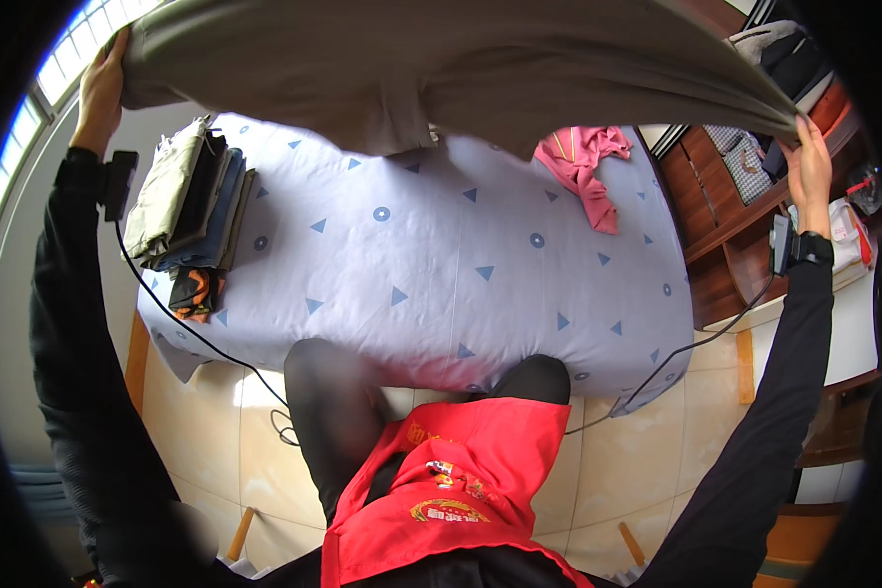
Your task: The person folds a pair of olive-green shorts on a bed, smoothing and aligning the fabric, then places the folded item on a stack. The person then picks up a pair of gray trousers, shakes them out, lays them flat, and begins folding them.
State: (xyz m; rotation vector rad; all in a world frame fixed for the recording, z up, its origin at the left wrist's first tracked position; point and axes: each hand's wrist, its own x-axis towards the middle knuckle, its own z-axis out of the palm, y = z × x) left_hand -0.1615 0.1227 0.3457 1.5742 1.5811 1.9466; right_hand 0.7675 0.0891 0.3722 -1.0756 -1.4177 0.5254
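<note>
A grey-brown cloth garment (485,66) is spread wide between my hands, raised above the bed (426,257). My left hand (101,95) grips its edge at the upper left, beside the window. At the far right my right hand (811,165) pinches a corner, pulling the cloth into taut folds. The garment's upper part runs out of the picture, so its full shape is hidden. Below it lies a bedsheet printed with blue triangles and circles. A stack of folded clothes (191,198) rests on the bed's left side, and a crumpled pink garment (588,169) lies at the right.
A small folded dark-and-orange cloth (195,290) sits by the stack. Wooden shelving (713,191) with clothes stands along the right. Cables run from devices on both wrists, the left cable (191,327) crossing the bed edge. A red apron (448,485) covers my lap.
</note>
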